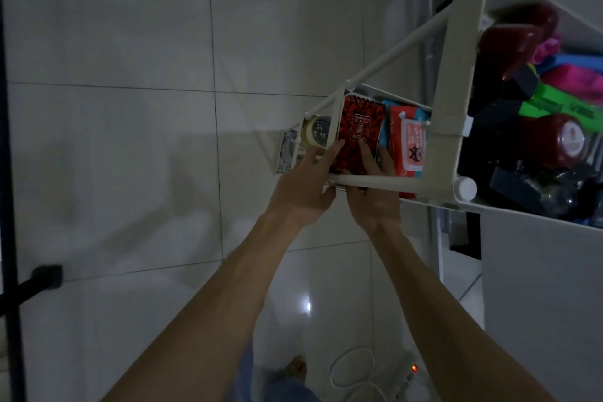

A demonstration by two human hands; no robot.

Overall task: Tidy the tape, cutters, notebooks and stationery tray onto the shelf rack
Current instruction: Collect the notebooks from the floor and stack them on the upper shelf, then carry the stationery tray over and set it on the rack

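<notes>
A white shelf rack (463, 52) stands at the right, seen from above. On its second shelf lies a red patterned notebook (359, 127). My left hand (303, 186) grips the notebook's left edge and my right hand (375, 192) rests its fingers on the cover and near edge. A roll of tape (310, 134) sits on a lower shelf just left of the notebook. Beside the notebook on the right lies an orange-red pack (409, 143).
The top shelf (456, 140) holds dark red, black, green, pink and blue items (554, 88). A pale tiled floor (130, 108) spreads to the left. A black stand (13, 238) runs down the left edge. A white cable and power strip (375, 375) lie on the floor below.
</notes>
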